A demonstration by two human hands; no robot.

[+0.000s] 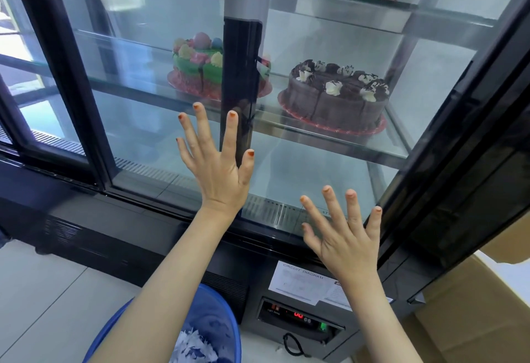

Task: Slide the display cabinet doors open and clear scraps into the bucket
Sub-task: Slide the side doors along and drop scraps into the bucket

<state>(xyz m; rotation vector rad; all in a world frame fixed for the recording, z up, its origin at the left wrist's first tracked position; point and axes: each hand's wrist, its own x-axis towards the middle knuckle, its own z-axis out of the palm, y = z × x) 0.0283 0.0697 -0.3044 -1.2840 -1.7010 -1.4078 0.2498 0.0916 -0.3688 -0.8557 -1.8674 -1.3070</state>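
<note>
Landmark: the black upright stile between the display cabinet doors, mid-frame.

Left of the stile: a glass pane with a green decorated cake behind it on the glass shelf. The left hand is flat, fingers straight and spread, holding nothing. Its palm is just left of the stile, with index finger and thumb lying across the stile's lower end. It is likely touching the glass, but I cannot confirm that.

Right of the stile: a chocolate cake on the same shelf. The right hand is lower and well right of the stile, fingers splayed, holding nothing, close to the pane (a faint reflection of its fingers shows in the glass).

Below the stile: a blue bucket on the floor, partly under the left forearm, with white scraps in it.

Judgement: the stile's long axis is vertical, so the door should travel sideways. The left hand is the nearer one to push it. No scraps are made out inside the cabinet from here.
</note>
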